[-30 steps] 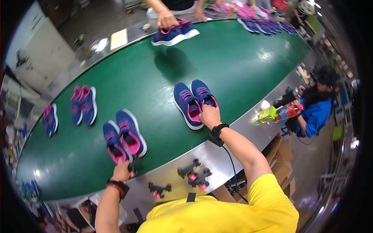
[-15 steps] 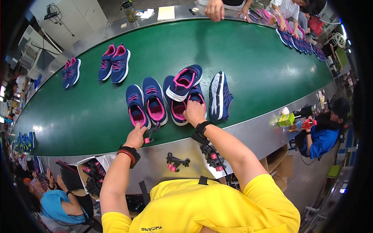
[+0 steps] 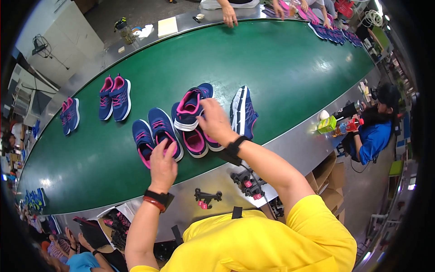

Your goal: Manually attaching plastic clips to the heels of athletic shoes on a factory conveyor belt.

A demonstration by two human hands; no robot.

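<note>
Navy shoes with pink lining stand on the green belt in front of me. My left hand (image 3: 163,168) is at the heels of a side-by-side pair, near the right shoe (image 3: 159,119), fingers apart. Whether it touches the shoe I cannot tell. Another shoe (image 3: 189,106) lies across a second pair (image 3: 195,144). My right hand (image 3: 216,121), slightly blurred, is at this upper shoe's right side, thumb and fingers apart, and partly covers the lower pair. Right of it a shoe lying on its side (image 3: 242,113) shows its white sole.
Two more pairs (image 3: 114,97) (image 3: 70,115) stand farther left on the belt (image 3: 272,59). Black plastic hangers with red tags (image 3: 208,197) lie on the metal edge by me. Co-workers' hands (image 3: 230,17) are across the belt. A person in blue (image 3: 376,136) sits right.
The view has turned and the shoes appear farther left. My right hand has left the lower shoe's heel for the upper shoe. The black hanger by my left hand is out of sight.
</note>
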